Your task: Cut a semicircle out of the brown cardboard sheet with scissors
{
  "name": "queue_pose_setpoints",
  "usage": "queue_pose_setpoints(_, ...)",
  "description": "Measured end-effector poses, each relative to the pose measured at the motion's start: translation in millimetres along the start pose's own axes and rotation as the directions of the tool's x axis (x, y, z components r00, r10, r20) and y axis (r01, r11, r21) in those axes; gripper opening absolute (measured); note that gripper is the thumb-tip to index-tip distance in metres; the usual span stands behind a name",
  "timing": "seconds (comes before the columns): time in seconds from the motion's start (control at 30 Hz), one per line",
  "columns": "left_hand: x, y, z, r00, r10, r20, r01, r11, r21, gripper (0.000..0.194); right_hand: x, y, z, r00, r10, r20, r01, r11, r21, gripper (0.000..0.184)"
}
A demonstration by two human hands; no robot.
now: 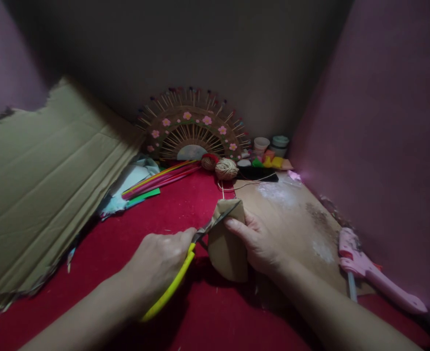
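Observation:
My left hand is closed round the yellow-handled scissors. Their dark blades reach up and to the right, across the upper part of a brown cardboard piece with a rounded lower edge. From the right, my right hand grips this cardboard between thumb and fingers, the thumb lying on its face just under the blades. A strip of the cardboard stands above the blades. Just beyond, a ball of beige twine lies with its loose strand trailing close to the cardboard's top.
A large cardboard sheet leans at the left. At the back stands a fan-shaped stick decoration with pink flowers. Coloured strips lie left of the twine. A pink glue gun rests at right on a flat brown board, over red cloth.

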State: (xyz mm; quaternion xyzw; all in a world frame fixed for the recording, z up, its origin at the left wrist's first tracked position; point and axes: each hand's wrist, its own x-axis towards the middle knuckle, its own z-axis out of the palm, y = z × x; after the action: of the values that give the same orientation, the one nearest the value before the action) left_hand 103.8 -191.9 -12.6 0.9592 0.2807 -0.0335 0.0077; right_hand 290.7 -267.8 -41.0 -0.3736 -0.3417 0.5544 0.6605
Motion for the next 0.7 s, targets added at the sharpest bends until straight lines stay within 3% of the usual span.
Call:
queue_pose_setpoints(0.27, -1.2, -9.0, 4.4, 0.999, 0.052, -0.012, -0.052, 0.998, -0.026, 0.023, -0.1, -3.0, 0.4, 0.999, 0.033, 0.033, -0.031, 0.998, -0.046, 0.024)
queue_pose_setpoints(0.47, -3.1, -6.0, 4.4, 0.987, 0.065, -0.145, -0.095, 0.972, -0.213, 0.023, -2.7, -6.4, 1.8, 0.998, -0.052, 0.019, 0.054, 0.994, -0.092, 0.021)
queue_pose_setpoints(0.57, -1.8, -1.6, 4.0, 0.979, 0.039, -0.202, -0.102, 0.945, -0.311, 0.027, -3.0, -8.7, 2.5, 0.993, -0.089, 0.079, 0.1, 0.984, -0.15, 0.019)
queue_pose_setpoints(0.7, -0.1, -0.6, 9.3, 0.972, -0.002, -0.236, -0.076, 0.944, -0.321, 0.026, -3.7, -10.3, 3.3, 0.984, -0.11, 0.142, 0.136, 0.973, -0.187, 0.016)
